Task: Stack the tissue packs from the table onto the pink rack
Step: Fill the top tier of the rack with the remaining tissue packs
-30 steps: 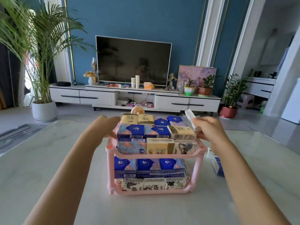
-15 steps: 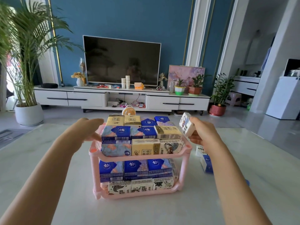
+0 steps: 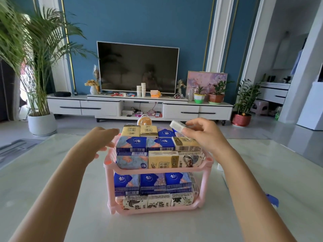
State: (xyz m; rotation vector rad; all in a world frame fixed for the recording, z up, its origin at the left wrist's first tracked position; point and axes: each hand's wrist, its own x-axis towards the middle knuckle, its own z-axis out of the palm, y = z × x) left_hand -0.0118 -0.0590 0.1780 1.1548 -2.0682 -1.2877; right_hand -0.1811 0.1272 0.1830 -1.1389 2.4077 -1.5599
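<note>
The right hand point(image 3: 206, 135) pinches a small white plastic-wrapped tissue pack point(image 3: 178, 125) between thumb and curled fingers, holding it tilted just above the back right corner of the top tier of the pink plastic two-tier rack point(image 3: 157, 171). The rack stands on the pale marble table point(image 3: 52, 180), both tiers filled with blue and cream tissue packs point(image 3: 131, 144). The left hand point(image 3: 101, 138) rests against the rack's upper left rim, fingers fairly straight and gripping nothing.
</note>
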